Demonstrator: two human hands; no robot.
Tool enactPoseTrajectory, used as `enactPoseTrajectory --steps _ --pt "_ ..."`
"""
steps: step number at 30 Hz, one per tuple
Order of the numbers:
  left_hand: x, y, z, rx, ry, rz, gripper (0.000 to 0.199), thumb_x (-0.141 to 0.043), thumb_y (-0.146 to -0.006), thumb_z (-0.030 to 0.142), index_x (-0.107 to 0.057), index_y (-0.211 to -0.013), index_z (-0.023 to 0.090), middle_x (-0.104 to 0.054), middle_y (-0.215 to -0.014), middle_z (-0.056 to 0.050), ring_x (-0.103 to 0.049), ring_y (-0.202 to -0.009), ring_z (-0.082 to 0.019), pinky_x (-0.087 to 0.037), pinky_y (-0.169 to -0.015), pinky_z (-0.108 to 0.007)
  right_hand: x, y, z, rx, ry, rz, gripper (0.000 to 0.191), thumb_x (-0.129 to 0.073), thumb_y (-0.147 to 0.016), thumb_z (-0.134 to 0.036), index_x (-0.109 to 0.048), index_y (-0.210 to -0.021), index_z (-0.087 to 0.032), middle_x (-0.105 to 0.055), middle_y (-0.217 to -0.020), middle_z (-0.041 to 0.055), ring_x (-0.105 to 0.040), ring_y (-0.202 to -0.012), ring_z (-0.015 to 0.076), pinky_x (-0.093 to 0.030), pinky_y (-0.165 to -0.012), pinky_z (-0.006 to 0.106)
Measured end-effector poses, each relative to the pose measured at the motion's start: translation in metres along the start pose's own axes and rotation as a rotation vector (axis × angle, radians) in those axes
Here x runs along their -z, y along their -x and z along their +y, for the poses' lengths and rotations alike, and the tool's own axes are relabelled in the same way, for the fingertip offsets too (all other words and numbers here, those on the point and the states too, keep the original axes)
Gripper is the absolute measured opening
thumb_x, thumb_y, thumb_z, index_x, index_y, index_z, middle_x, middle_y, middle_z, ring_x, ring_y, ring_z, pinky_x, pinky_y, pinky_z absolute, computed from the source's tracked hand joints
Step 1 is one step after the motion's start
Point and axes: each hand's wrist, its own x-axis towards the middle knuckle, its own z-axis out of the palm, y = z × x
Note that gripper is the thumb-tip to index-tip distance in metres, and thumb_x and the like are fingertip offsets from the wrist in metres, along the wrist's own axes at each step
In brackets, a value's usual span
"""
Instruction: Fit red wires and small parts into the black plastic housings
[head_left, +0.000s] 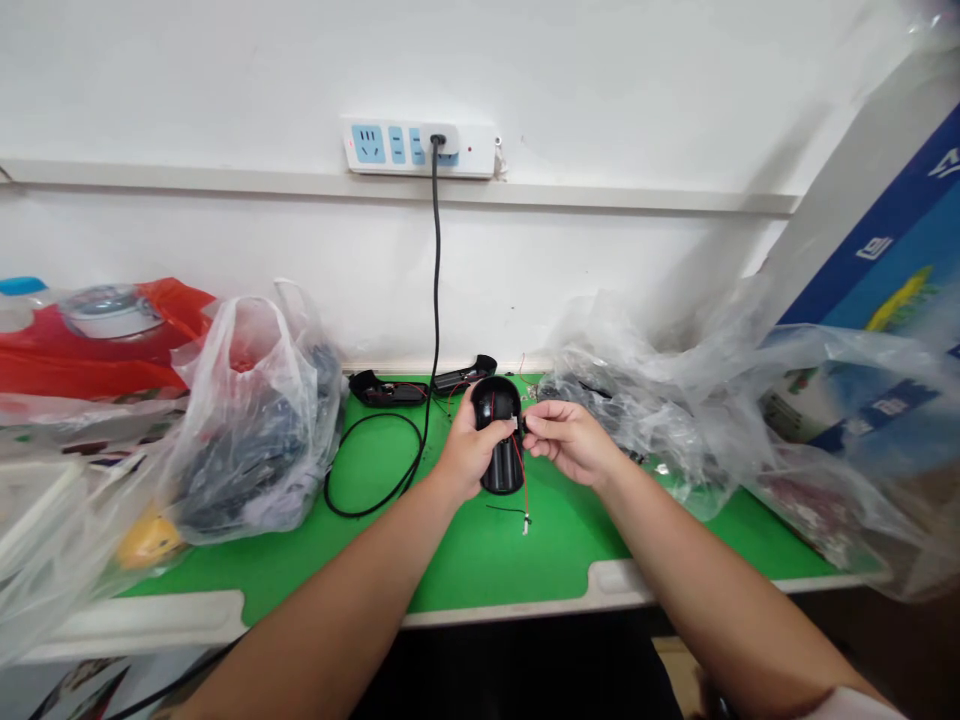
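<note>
a white painted wall [600, 90] rises behind a long green rubber mat [480, 560], which lies on a white bench with a moulded front edge [142, 622]. everything is placed from that mat. beyond its right end stands a glossy blue printed carton [877, 250], and above its back edge a white plastic power strip [418, 146] sits on the wall, with a thin black power cord [436, 280] dropping from it to the mat. a puffy, translucent plastic bag of dark parts [255, 430] slumps on the mat's left side, and a crumpled clear plastic bag [637, 400] lies on its right. a red plastic bag [97, 350] sits past its left end.

on the mat, a black rubbery cable [367, 470] lies in a loose loop, and two curved black plastic shells [386, 388] rest at the back edge. both bare forearms reach in from the near edge, elbows wide. the left hand [472, 450] wraps around a rounded black plastic housing [499, 440], held upright above the mat's middle. the right hand's fingers [559, 425] pinch at the housing's right edge; what they hold is too hidden to tell. a thin red wire [523, 480] hangs from the housing.
</note>
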Motion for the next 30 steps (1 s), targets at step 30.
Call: enactPoseTrajectory --steps 30 --pt "0.006 -0.007 -0.003 -0.225 -0.206 0.076 0.055 -0.066 -0.066 0.017 -0.045 -0.116 0.024 -0.057 -0.090 0.000 -0.057 -0.076 -0.014 -0.047 -0.075 -0.028 -0.024 0.006 0.020 0.643 1.064 0.073 0.031 -0.041 -0.091 -0.029 -0.052 -0.064 -0.018 -0.045 -0.062 -0.0003 -0.046 -0.060 0.0124 -0.037 -0.057 0.025"
